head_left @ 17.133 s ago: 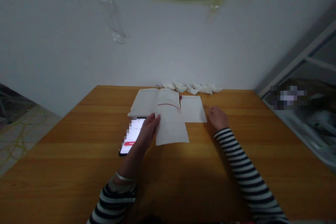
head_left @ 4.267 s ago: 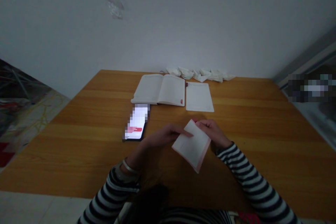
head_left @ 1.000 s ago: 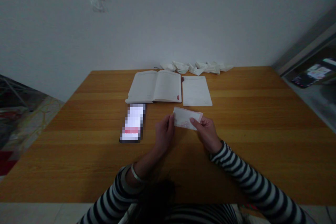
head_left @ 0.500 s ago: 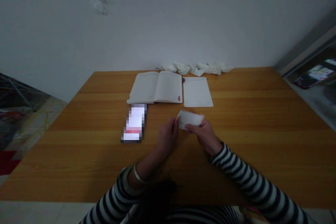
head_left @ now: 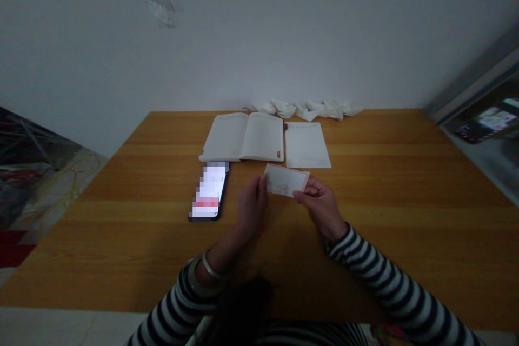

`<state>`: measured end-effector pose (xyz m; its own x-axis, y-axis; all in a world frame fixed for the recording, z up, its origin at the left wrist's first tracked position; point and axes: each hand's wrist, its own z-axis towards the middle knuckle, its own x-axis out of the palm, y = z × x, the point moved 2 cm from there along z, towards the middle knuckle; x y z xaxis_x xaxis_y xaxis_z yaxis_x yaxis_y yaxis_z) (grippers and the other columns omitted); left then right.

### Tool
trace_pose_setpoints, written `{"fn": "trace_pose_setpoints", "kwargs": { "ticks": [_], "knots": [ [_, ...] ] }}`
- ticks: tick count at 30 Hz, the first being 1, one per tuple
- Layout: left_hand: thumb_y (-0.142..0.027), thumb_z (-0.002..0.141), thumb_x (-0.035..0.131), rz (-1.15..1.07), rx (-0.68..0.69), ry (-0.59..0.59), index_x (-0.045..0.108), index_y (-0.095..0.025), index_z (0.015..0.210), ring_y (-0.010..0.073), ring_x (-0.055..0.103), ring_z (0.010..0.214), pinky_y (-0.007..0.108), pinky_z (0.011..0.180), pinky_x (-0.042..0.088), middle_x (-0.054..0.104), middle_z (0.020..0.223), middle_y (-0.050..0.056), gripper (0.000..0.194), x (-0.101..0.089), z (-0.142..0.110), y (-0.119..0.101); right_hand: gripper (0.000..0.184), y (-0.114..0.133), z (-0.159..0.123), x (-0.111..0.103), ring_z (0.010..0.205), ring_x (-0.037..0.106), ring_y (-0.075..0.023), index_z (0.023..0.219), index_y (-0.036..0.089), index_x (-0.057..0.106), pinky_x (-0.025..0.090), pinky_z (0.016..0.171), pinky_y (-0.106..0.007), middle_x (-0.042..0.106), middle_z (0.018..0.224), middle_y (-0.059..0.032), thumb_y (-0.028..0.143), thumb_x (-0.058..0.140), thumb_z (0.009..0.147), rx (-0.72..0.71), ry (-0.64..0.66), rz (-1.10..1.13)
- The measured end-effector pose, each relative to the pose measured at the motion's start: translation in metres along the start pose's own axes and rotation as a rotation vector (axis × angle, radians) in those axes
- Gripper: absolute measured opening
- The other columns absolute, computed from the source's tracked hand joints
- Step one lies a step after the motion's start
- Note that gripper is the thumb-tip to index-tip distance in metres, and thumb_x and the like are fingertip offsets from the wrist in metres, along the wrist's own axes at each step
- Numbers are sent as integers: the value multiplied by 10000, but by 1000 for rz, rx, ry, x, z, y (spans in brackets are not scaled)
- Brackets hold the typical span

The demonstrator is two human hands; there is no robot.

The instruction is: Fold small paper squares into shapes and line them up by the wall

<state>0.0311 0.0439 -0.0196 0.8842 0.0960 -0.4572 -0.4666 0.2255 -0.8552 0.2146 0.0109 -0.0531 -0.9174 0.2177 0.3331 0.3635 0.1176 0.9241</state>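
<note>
A folded sheet of paper (head_left: 283,179), white with pinkish edges and a faint pink print near its bottom, is held up above the table between my two hands. My left hand (head_left: 252,203) pinches its left end, thumb and fingers closed. My right hand (head_left: 322,205) grips the lower right corner, thumb in front and fingers behind. Just beyond the hands lies a loose lined sheet (head_left: 308,146), flat beside an open notebook (head_left: 263,138) with blank-looking pages. A phone (head_left: 210,192) with a lit, partly blurred screen rests left of my left hand.
Several crumpled white papers (head_left: 306,110) line the back edge of the wooden table (head_left: 405,200), against the wall. To the right, beyond the table edge, another lit screen (head_left: 494,119) shows. Clutter (head_left: 24,173) stands on the floor at left.
The large sheet first held in my left hand is now folded into a small rectangle gripped by both hands. Over the last half second my right thumb moved down to its lower corner.
</note>
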Motion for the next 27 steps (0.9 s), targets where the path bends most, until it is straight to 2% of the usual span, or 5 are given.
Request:
{"fn": "trace_pose_setpoints", "kwargs": {
  "ticks": [8, 12, 18, 22, 27],
  "knots": [
    [-507, 985, 457, -158, -126, 127, 505, -204, 652, 102, 434, 393, 218, 423, 302, 459, 444, -55, 453, -3, 10, 3, 352, 1, -7, 3, 547, 681, -135, 812, 151, 752, 530, 537, -237, 770, 703, -66, 501, 776, 781, 162, 296, -141],
    [-602, 928, 509, -361, -258, 213, 541, -199, 710, 96, 428, 331, 204, 355, 304, 488, 432, -63, 459, 1, 13, 3, 376, 1, -8, 4, 521, 669, -127, 724, 152, 725, 515, 511, -222, 747, 644, -54, 521, 770, 780, 128, 257, -156],
    [-683, 792, 651, -598, -399, 524, 572, -174, 597, 89, 433, 329, 215, 349, 319, 533, 426, -17, 551, 29, -4, 1, 354, -1, -11, 13, 510, 670, -137, 770, 173, 694, 508, 490, -225, 743, 636, -33, 514, 786, 771, 81, 161, -86],
    [-667, 891, 531, -580, -400, 516, 498, -189, 428, 73, 351, 302, 228, 348, 217, 436, 350, -13, 667, 35, -15, -1, 341, -3, -13, 16, 518, 675, -139, 784, 178, 690, 511, 498, -226, 745, 648, -31, 509, 773, 786, 97, 181, -61],
    [-606, 917, 541, -561, -387, 395, 467, -194, 391, 64, 316, 316, 234, 376, 221, 395, 343, -26, 672, 16, -1, 1, 347, -1, -13, 15, 511, 663, -128, 742, 172, 690, 498, 485, -216, 737, 643, -30, 499, 803, 753, 121, 166, -56]
  ]
}}
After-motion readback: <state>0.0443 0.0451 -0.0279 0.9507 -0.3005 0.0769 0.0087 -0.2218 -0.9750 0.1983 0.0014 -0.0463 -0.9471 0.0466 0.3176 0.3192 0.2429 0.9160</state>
